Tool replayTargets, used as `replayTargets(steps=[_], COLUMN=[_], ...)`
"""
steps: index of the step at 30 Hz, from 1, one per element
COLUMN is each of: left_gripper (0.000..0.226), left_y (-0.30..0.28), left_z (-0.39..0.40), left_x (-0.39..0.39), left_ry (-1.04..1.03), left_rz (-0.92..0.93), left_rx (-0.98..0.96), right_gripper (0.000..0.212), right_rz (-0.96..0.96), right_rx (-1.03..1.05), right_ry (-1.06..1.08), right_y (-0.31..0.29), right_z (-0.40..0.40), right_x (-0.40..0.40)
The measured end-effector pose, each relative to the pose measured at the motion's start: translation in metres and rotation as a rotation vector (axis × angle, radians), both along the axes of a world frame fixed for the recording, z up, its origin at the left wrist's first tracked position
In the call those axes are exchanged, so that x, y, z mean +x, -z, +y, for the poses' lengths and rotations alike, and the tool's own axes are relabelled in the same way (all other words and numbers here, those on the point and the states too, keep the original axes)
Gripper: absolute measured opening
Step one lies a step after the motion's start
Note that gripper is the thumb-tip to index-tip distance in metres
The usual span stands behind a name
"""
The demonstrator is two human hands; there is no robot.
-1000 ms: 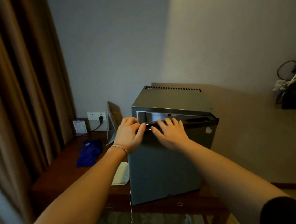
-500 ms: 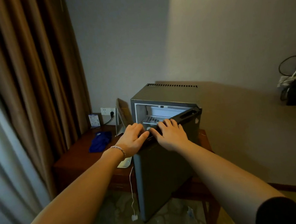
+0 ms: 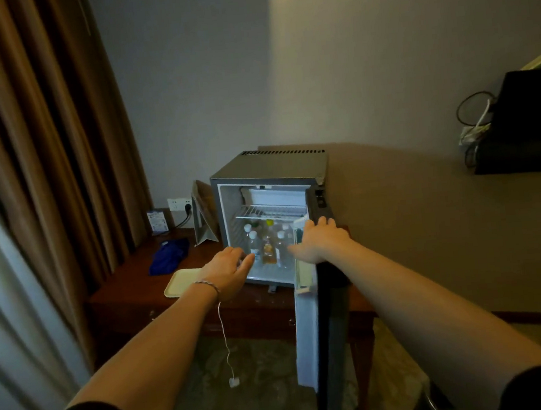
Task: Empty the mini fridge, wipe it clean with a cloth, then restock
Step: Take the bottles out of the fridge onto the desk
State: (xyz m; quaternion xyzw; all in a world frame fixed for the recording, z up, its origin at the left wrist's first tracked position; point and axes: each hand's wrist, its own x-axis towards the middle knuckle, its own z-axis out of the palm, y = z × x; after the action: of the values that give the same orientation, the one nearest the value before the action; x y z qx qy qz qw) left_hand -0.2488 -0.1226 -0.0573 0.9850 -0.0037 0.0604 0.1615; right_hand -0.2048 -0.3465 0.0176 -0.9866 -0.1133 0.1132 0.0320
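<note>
At the near edge of the view, two bare forearms reach forward from 6 o'clock. The left hand [image 3: 227, 270], a thin bracelet at its wrist, hovers with its grip spread and fingers relaxed, holding nothing, just in front of the fridge opening. At 1 o'clock from it, the right hand [image 3: 319, 239] rests its straight fingers over the top edge of the open door [image 3: 311, 330], which swings out toward the viewer. Left of the left hand, at 9 o'clock, a pale tray [image 3: 179, 281] lies flat on the wooden desk [image 3: 132, 294]. Beyond the hands, the mini fridge [image 3: 269, 167] stands on the desk with several bottles [image 3: 268, 248] upright on its floor under a wire shelf [image 3: 269, 210]. Farther off at 10 o'clock lies a blue cloth [image 3: 168, 256], with a folded card stand [image 3: 203, 219] just beside the fridge and a wall socket [image 3: 180, 203] behind.
</note>
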Motion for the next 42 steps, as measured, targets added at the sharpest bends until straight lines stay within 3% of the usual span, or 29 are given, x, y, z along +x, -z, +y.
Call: replayTargets(steps=[5,9,25,36,39,42], left_gripper=[0.051,0.053,0.072,0.074,0.075,0.074], left_y=[0.0,0.005,0.018,0.023,0.024,0.03], left_z=[-0.03,-0.044,-0.03,-0.008,0.001,0.015], left_x=[0.013,0.017,0.026,0.039,0.05,0.07], left_ry=[0.056,0.086,0.06,0.014,0.007,0.014], left_rz=[-0.056,-0.068,0.04,0.051,0.045,0.055], left_rx=[0.087,0.128,0.132,0.157,0.157,0.164], right_gripper=[0.1,0.092,0.082,0.091,0.089,0.085], right_rz=[-0.209,-0.376,-0.433,-0.405,-0.509,-0.481], right_rx=[-0.128,-0.164,-0.207,-0.257,-0.212,-0.114], right_ry=[0.141,0.131,0.121,0.234,0.094,-0.071], right_y=[0.029,0.05,0.058,0.061,0.067,0.08], right_z=[-0.037,-0.081,-0.143,-0.12,-0.089,-0.045], right_x=[-0.009,0.0,0.035,0.053,0.058,0.064])
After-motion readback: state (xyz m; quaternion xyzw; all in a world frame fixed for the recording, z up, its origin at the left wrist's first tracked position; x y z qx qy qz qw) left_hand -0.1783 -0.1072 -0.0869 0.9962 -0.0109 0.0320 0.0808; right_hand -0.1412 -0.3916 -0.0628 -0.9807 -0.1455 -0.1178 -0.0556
